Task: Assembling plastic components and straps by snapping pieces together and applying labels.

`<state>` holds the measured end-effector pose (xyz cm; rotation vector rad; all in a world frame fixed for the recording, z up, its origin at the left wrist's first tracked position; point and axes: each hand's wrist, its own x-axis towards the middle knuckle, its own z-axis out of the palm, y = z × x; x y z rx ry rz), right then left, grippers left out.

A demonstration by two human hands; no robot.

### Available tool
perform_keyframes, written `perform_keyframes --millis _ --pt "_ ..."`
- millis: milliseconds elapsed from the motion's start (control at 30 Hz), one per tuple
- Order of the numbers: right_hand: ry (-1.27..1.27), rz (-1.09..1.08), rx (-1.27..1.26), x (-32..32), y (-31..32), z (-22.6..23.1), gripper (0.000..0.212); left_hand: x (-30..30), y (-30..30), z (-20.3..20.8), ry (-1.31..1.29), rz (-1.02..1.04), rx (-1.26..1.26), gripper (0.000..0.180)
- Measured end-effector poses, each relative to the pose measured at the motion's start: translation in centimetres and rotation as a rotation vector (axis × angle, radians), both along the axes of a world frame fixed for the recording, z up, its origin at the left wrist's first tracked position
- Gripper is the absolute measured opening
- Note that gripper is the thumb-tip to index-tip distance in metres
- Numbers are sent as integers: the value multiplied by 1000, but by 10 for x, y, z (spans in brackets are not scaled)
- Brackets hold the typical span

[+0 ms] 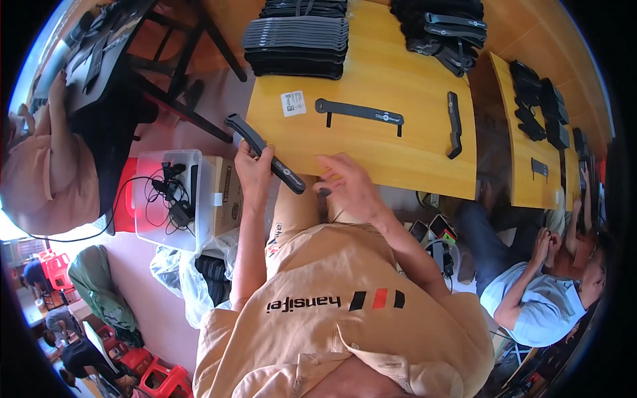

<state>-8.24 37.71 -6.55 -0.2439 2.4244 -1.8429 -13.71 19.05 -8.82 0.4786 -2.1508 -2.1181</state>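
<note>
My left hand (254,174) grips a dark grey strap (269,156), a long flat band with rounded ends and pale printing near its lower end. It is tilted over the table's near left edge. To the right, my right hand (353,190) is apart from the strap, fingers curled, with a small dark piece (324,192) at the fingertips; its kind is unclear. On the yellow table (298,142) lies a similar strap (359,111) with two thin black tabs pointing toward me. Another dark strap (454,125) lies lengthwise near the right edge.
A neat stack of straps (295,43) stands at the back left, a looser pile (451,33) at the back right. A white printed label (292,104) lies on the table. Left of me are a clear bin (169,222) of cables and a cardboard box (222,199). People sit on both sides.
</note>
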Motion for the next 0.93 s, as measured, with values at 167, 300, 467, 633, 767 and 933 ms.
perform_keyframes --millis 167,300,467,633,767,933 --pt "38 81 -4 1 -26 5 35 16 15 21 94 -24 38 15" --pt "-175 -4 -342 5 -19 7 31 32 25 34 -3 -178 286 22" --pt "-301 -66 -510 6 -11 17 25 48 31 30 -32 -296 437 22" --pt "236 -112 -158 10 7 20 20 45 29 42 -91 -285 439 21" --pt "323 -42 -18 13 7 33 19 48 32 42 -116 -300 471 22" --pt "370 -8 36 11 11 30 19 50 35 43 -112 -306 478 23"
